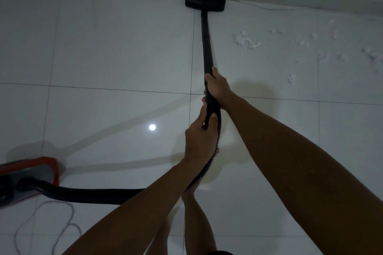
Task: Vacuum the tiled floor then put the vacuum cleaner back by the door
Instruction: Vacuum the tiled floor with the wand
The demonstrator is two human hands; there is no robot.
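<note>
head view: black vacuum wand [207, 47] runs to floor head [205, 3] at far wall. right hand [217, 89] fingers wrapped round wand, left hand [200, 138] curled round hose [93, 194] just nearer. red canister [37, 172] near left, white fluff [246, 40] far right.

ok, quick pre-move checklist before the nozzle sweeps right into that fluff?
1. Right hand grips the wand: ok.
2. Left hand holds the hose end: ok.
3. Floor nozzle flat on the tiles by the wall: ok.
4. White fluff right of the wand, not yet picked up: not ok.
5. White cable lies along the wall beside the nozzle, snag risk: not ok.
6. Suction running: cannot tell.
</note>
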